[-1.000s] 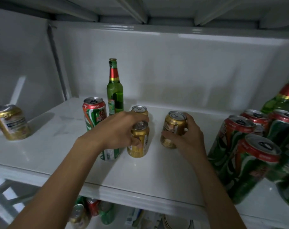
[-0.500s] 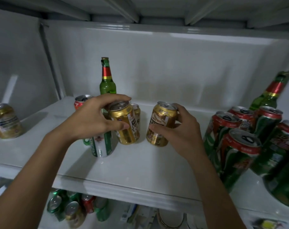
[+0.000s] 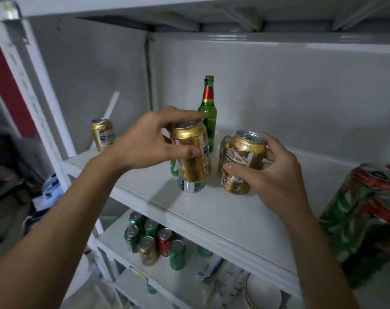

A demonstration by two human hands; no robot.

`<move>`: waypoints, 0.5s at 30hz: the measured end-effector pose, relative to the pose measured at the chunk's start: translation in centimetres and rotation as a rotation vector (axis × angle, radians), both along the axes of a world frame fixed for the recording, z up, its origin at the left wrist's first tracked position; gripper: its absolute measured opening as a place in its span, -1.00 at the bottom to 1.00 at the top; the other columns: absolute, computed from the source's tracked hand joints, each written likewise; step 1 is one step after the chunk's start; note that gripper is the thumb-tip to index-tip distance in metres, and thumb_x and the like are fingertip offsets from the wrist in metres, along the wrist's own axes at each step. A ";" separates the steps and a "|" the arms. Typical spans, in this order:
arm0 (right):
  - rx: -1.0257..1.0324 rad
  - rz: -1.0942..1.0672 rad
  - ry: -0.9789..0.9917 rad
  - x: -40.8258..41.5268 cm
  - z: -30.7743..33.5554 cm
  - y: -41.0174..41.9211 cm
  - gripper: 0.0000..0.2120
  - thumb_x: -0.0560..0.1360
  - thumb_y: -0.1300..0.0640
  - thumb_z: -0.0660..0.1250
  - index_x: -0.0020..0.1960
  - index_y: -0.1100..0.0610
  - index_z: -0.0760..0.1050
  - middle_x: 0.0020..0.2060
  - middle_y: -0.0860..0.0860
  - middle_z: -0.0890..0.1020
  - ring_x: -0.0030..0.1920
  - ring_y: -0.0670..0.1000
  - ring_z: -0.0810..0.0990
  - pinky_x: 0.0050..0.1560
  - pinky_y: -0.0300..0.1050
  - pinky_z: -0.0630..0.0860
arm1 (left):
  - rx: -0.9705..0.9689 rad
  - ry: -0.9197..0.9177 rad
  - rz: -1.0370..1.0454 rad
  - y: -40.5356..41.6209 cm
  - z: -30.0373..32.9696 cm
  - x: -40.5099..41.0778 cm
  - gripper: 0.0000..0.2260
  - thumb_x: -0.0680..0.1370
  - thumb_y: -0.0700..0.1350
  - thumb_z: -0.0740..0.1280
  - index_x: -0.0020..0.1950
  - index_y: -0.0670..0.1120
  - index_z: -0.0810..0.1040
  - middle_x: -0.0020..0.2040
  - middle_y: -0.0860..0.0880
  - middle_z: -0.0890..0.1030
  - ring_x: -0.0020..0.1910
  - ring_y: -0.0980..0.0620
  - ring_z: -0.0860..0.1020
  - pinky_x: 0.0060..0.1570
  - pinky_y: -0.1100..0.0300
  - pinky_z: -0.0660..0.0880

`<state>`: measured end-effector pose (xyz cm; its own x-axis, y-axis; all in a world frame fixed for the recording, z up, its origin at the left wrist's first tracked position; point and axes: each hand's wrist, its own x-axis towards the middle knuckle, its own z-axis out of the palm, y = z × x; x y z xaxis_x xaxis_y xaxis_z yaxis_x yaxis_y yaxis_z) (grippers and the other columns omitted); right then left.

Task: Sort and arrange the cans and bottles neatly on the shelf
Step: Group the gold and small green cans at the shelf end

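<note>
Above the shelf (image 3: 212,210), each hand's grip curls round a gold can: left hand (image 3: 142,141), right hand (image 3: 276,172).

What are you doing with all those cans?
A person is sorting drinks on a white shelf. The left hand holds a gold can lifted in front of a green can. The right hand grips another gold can, with one more just behind it. A green bottle stands at the back, a lone gold can sits far left, and green-and-red cans crowd the right.
</note>
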<state>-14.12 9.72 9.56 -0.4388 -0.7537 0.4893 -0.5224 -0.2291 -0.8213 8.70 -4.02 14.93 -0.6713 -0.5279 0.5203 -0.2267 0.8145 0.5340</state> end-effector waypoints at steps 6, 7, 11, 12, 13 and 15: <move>-0.012 0.161 0.026 4.6 0.5 -2.0 -0.43 0.20 -0.05 0.69 0.16 -0.16 0.59 0.00 -0.14 0.73 0.00 -0.09 0.72 0.08 0.09 0.67 | 0.001 0.001 0.139 1.0 0.3 6.4 -0.38 0.41 0.13 0.55 0.45 0.10 0.54 0.25 0.14 0.58 0.19 0.11 0.60 0.12 0.00 0.65; -0.016 0.182 0.027 5.6 0.6 -2.4 -0.40 0.19 -0.06 0.69 0.18 -0.16 0.58 0.01 -0.15 0.73 0.01 -0.10 0.72 0.09 0.08 0.67 | 0.001 0.002 0.161 1.1 0.4 7.8 -0.40 0.41 0.10 0.57 0.45 0.11 0.54 0.25 0.13 0.59 0.20 0.11 0.60 0.14 0.00 0.64; -0.015 0.282 0.033 10.3 0.8 -4.1 -0.39 0.20 -0.02 0.71 0.18 -0.21 0.56 0.03 -0.20 0.72 0.04 -0.14 0.71 0.10 0.03 0.68 | 0.003 -0.003 0.259 1.8 0.9 13.6 -0.40 0.41 0.09 0.56 0.44 0.11 0.55 0.26 0.17 0.58 0.20 0.18 0.58 0.14 0.13 0.62; -0.014 0.295 0.042 11.6 0.8 -4.6 -0.37 0.19 -0.07 0.70 0.19 -0.23 0.55 0.04 -0.21 0.71 0.06 -0.13 0.70 0.11 0.05 0.67 | 0.008 0.002 0.285 2.0 1.0 15.1 -0.40 0.40 0.08 0.57 0.44 0.12 0.55 0.25 0.17 0.58 0.20 0.17 0.59 0.12 0.14 0.63; -0.009 0.306 0.051 13.0 0.8 -5.0 -0.37 0.18 -0.11 0.69 0.19 -0.27 0.54 0.04 -0.22 0.71 0.07 -0.13 0.70 0.11 0.06 0.66 | 0.014 0.009 0.310 2.2 1.0 16.7 -0.40 0.41 0.06 0.59 0.43 0.13 0.56 0.25 0.18 0.59 0.19 0.16 0.59 0.10 0.14 0.63; -0.001 0.329 0.078 15.9 0.9 -5.6 -0.40 0.19 -0.12 0.68 0.17 -0.29 0.54 0.03 -0.24 0.70 0.06 -0.15 0.69 0.10 0.06 0.67 | 0.022 0.022 0.359 2.5 0.9 20.0 -0.41 0.42 -0.01 0.62 0.43 0.14 0.56 0.26 0.19 0.60 0.18 0.16 0.60 0.08 0.14 0.63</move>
<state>1.82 4.08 10.48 -0.1332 -0.8484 0.5123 -0.4818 -0.3963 -0.7816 28.68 -1.56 15.81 -0.4300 -0.7393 0.5183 -0.4842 0.6733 0.5587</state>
